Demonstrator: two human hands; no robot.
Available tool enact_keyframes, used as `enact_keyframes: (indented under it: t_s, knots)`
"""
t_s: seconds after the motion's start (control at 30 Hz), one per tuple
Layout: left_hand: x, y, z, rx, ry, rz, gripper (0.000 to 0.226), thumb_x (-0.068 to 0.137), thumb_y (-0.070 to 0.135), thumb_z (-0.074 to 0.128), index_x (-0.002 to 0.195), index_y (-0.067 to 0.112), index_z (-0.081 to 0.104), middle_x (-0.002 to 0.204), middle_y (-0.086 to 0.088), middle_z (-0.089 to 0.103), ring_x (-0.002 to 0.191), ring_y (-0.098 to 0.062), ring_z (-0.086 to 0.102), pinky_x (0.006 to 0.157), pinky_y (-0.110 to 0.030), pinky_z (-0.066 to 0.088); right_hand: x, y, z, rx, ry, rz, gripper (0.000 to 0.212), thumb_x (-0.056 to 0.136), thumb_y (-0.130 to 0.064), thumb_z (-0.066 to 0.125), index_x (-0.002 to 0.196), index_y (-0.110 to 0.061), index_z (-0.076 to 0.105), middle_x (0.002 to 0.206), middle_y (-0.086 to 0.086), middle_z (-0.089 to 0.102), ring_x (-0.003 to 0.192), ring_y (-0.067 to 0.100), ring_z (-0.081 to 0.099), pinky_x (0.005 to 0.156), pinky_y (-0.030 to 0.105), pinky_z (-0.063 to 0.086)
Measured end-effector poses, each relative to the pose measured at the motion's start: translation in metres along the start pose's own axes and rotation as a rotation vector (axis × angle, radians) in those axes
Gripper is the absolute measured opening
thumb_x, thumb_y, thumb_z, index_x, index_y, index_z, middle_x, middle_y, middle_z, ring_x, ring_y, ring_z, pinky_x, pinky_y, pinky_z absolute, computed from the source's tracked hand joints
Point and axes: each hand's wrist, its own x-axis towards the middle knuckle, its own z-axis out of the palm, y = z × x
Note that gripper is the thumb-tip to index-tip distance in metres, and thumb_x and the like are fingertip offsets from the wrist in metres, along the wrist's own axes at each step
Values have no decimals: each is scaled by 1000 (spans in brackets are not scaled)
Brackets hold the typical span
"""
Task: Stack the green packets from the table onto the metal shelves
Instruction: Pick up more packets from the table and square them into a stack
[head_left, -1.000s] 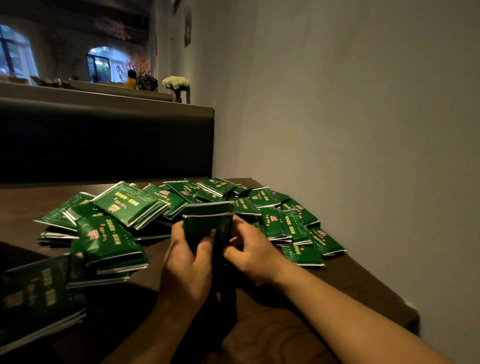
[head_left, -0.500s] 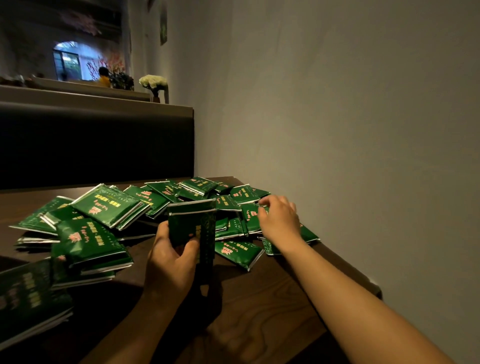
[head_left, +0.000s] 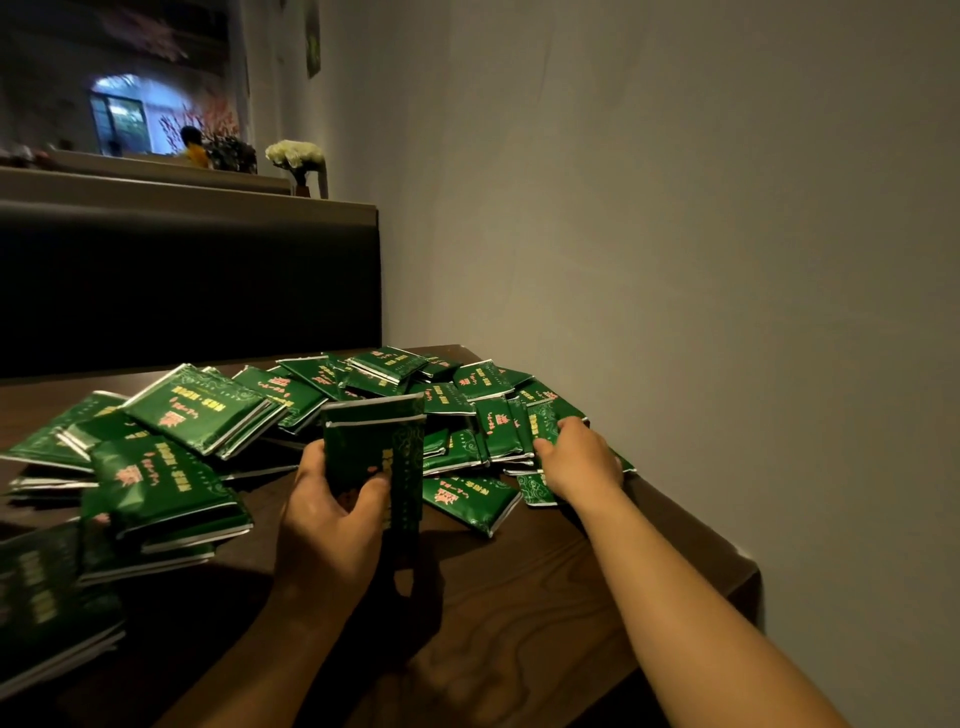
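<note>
Several green packets with red and yellow print lie heaped across the dark wooden table. My left hand grips an upright bundle of green packets near the table's middle. My right hand reaches into the right side of the heap, its fingers curled round the edge of a green packet there. One packet lies flat between my two hands. No metal shelves are in view.
A plain wall runs close along the table's right edge. A dark padded bench back stands behind the table. On the ledge above it sit white flowers. A person in yellow is far off by a window.
My right hand left the bundle, reached right into the heap and now holds a packet there, slightly nearer me than half a second ago. My left hand keeps the bundle upright.
</note>
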Motion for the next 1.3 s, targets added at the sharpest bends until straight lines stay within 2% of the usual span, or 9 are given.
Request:
enact_keyframes:
  t_s: [0.13, 0.3, 0.5, 0.6, 0.77, 0.9, 1.0, 1.13, 1.3]
  knots:
    - [1, -2, 1, -20, 27, -7, 30, 89, 5, 60, 92, 33, 53, 84, 0, 68, 74, -9, 67, 67, -33, 57, -2, 4, -4, 219, 117, 23, 36, 101, -31, 45, 133, -14, 49, 126, 6, 57, 109, 26, 56, 95, 42, 47]
    - [5, -4, 0, -1, 100, -17, 26, 90, 7, 58, 90, 32, 52, 81, -6, 67, 75, -25, 67, 67, -49, 57, -14, -5, -24, 696, 428, -66, 25, 103, -24, 41, 124, -14, 49, 117, 0, 49, 90, 11, 49, 61, 15, 36]
    - [7, -8, -2, 25, 132, -56, 13, 90, 13, 60, 94, 25, 54, 77, -6, 68, 71, -25, 67, 64, -45, 56, -36, -26, -15, 1071, 79, -286, 9, 103, -17, 42, 107, -21, 49, 100, 0, 62, 90, 12, 63, 71, 26, 54]
    - [8, -5, -1, 9, 129, -67, 17, 90, 9, 59, 105, 17, 56, 80, -4, 69, 74, -22, 68, 65, -37, 55, -50, -37, -12, 1124, -109, -459, 15, 100, -7, 45, 102, -20, 53, 98, 0, 63, 87, 4, 62, 75, 18, 51]
    - [5, 1, 2, -142, 69, -170, 31, 91, 20, 51, 122, 18, 53, 104, -5, 67, 92, -21, 65, 81, -41, 55, -66, -45, -1, 1033, -323, -650, 9, 89, -15, 64, 95, -18, 58, 92, 6, 65, 91, 19, 64, 79, 33, 55]
    - [4, 6, 4, -182, 64, -144, 38, 96, -3, 39, 129, 14, 46, 103, -3, 59, 78, 4, 51, 64, -3, 44, -69, -47, 7, 888, -347, -701, 16, 87, -18, 70, 87, -26, 56, 83, -6, 60, 79, 11, 60, 72, 37, 53]
    - [1, 5, 6, -127, 9, -102, 34, 90, -7, 44, 120, 8, 50, 90, 6, 57, 77, 0, 53, 66, -11, 45, -69, -47, 10, 746, -344, -713, 16, 86, -27, 71, 85, -29, 56, 83, -10, 59, 72, 2, 55, 65, 28, 50]
    - [0, 0, 7, -40, 14, -41, 22, 83, 20, 60, 101, 31, 55, 88, 11, 65, 78, 8, 61, 68, -13, 47, -69, -47, 7, 666, -304, -751, 16, 86, -31, 66, 94, -18, 62, 91, -7, 61, 82, 7, 57, 73, 24, 48]
    - [4, -2, 2, -44, 30, -98, 40, 91, 12, 58, 130, 11, 47, 105, -5, 67, 99, -22, 65, 88, -40, 52, -48, -37, -3, 409, 37, -492, 9, 95, -30, 54, 88, -24, 54, 95, -7, 58, 88, 10, 54, 76, 23, 46]
